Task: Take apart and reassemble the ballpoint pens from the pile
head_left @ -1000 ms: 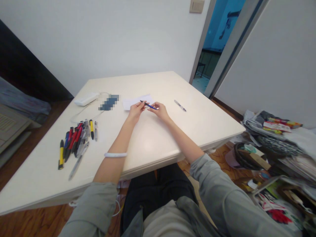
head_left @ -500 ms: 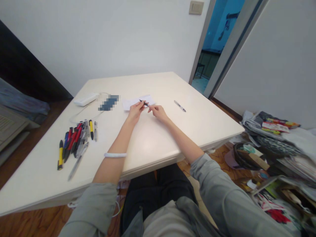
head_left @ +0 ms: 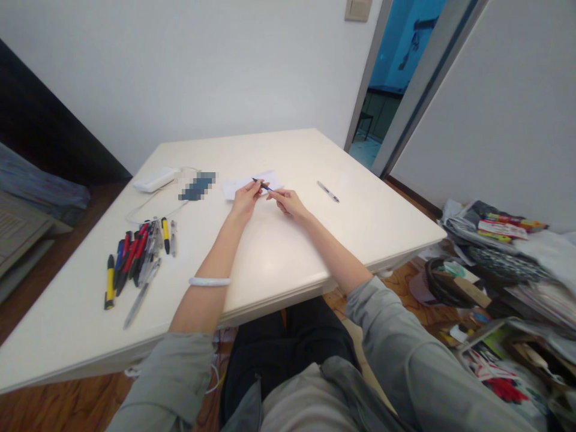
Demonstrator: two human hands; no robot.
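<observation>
Above the white paper [head_left: 230, 189], a dark pen [head_left: 262, 184] is held in the fingers of my left hand [head_left: 245, 201], its dark tip pointing up and left. My right hand [head_left: 289, 204] pinches a thin blue piece at the pen's near end. Whether that piece is a refill coming out of the barrel is too small to tell. To the right, a clear pen with dark ends [head_left: 328, 191] lies alone on the table.
The white table [head_left: 279, 264] bears a pile of several pens [head_left: 135, 255] at left. Behind them are a white power strip [head_left: 156, 180] with cords and a blurred-out dark object [head_left: 198, 186]. A bin [head_left: 443, 285] and clutter stand on the floor at right.
My right fingers have shifted slightly on the pen's near end, and a blue part now shows between my hands. The things lying on the table stay put.
</observation>
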